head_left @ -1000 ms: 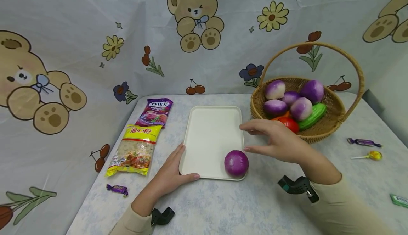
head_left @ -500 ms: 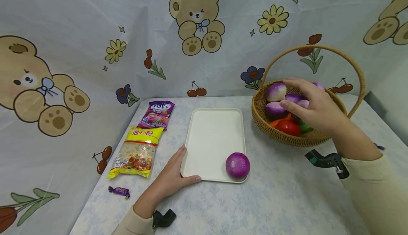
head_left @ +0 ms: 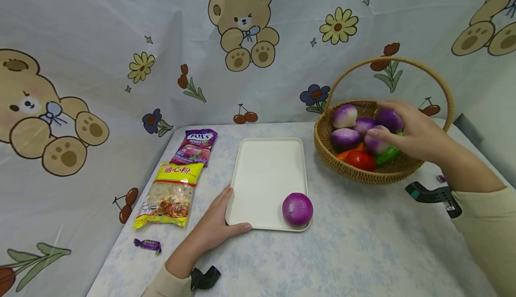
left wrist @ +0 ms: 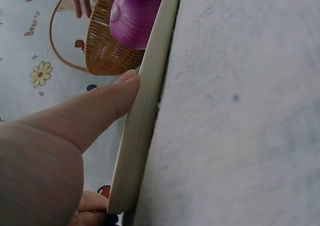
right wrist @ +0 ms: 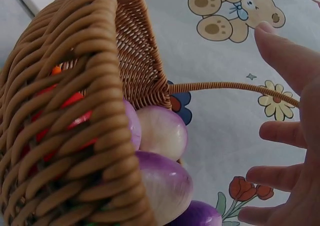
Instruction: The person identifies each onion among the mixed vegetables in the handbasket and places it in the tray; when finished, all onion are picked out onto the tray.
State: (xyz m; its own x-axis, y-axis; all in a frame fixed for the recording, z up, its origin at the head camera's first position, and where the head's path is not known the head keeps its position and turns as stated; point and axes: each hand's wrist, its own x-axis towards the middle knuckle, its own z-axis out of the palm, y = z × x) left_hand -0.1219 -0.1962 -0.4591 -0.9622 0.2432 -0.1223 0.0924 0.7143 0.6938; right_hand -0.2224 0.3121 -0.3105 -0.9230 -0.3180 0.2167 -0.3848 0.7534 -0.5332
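My left hand (head_left: 211, 227) rests at the near left corner of a white rectangular tray (head_left: 268, 167), fingers along its left side and thumb on its front edge. In the left wrist view the thumb (left wrist: 112, 93) touches the tray's rim. A purple onion (head_left: 297, 209) sits in the tray's near right corner. My right hand (head_left: 419, 131) hovers over the wicker basket (head_left: 363, 178), fingers spread and holding nothing. Beneath it lie several purple-and-white round vegetables (head_left: 344, 116), a red tomato (head_left: 360, 160) and a green cucumber (head_left: 389, 154). The right wrist view shows the fingers apart from the vegetables.
The basket's tall handle (head_left: 387, 58) arches behind the right hand. Left of the tray lie a purple candy bag (head_left: 195, 147) and a yellow pasta bag (head_left: 171, 194), with a wrapped candy (head_left: 148, 245) nearer. A printed cloth (head_left: 181, 41) hangs behind the table.
My right hand has moved from beside the tray, right and away, to above the basket, shifting a little further right lately. My left hand and the onion have stayed put.
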